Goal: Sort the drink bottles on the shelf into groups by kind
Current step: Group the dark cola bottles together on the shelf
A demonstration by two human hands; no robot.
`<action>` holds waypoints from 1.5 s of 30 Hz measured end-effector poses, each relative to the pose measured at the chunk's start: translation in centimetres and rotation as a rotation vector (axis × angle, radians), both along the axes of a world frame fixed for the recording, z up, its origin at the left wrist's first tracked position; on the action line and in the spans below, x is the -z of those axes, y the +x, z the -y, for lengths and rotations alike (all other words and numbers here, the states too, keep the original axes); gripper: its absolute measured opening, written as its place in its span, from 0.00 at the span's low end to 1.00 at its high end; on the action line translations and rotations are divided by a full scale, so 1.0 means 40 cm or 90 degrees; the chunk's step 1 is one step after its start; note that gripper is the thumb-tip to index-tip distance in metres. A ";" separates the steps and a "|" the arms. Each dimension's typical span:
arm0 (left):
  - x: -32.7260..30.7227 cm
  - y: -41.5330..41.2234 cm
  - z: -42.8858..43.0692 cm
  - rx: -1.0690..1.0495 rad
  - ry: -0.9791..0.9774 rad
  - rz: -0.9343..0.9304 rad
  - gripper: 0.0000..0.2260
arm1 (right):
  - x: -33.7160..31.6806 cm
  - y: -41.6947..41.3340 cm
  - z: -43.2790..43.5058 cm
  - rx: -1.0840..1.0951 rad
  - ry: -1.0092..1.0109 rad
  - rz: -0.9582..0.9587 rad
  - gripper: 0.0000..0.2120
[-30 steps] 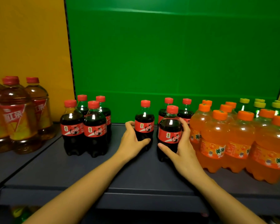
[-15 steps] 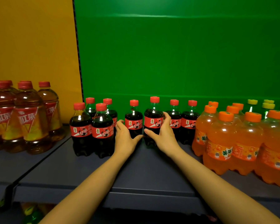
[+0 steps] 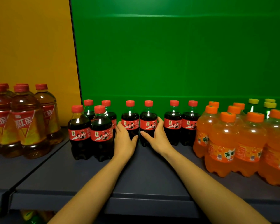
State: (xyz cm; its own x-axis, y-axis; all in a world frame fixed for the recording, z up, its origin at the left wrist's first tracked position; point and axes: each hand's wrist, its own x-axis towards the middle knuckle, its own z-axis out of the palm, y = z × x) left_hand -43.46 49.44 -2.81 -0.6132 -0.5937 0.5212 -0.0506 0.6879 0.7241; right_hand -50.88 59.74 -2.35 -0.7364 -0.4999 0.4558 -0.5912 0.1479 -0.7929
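Observation:
Several small cola bottles with red caps stand along the dark shelf [image 3: 145, 172]. My left hand [image 3: 124, 139] grips one cola bottle [image 3: 130, 118] near the back. My right hand [image 3: 157, 138] grips the cola bottle [image 3: 148, 118] right beside it. The two held bottles stand upright and close together. A cluster of cola bottles [image 3: 90, 128] stands to the left, and two more cola bottles [image 3: 182, 122] stand to the right.
Large amber tea bottles [image 3: 23, 120] fill the neighbouring shelf at left. Several orange soda bottles [image 3: 225, 143] crowd the right side, with yellow-capped green bottles [image 3: 268, 104] behind them. A green back panel [image 3: 176, 54] closes the shelf.
Both hands have moved the two cola bottles back and to the left, away from the orange sodas. They now stand side by side between the two cola groups.

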 end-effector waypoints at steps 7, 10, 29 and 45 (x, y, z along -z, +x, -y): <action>-0.009 0.015 -0.020 0.012 -0.062 -0.031 0.36 | -0.029 0.033 -0.016 0.031 0.008 -0.012 0.41; -0.018 0.031 -0.047 0.024 -0.153 -0.075 0.34 | -0.064 0.061 -0.054 0.017 0.044 -0.051 0.41; -0.114 -0.167 -0.226 0.203 -0.104 0.083 0.40 | -0.413 -0.170 -0.250 0.105 0.635 -0.052 0.36; -0.084 -0.167 -0.210 0.191 -0.111 -0.025 0.33 | -0.399 -0.191 -0.237 0.092 0.749 -0.183 0.27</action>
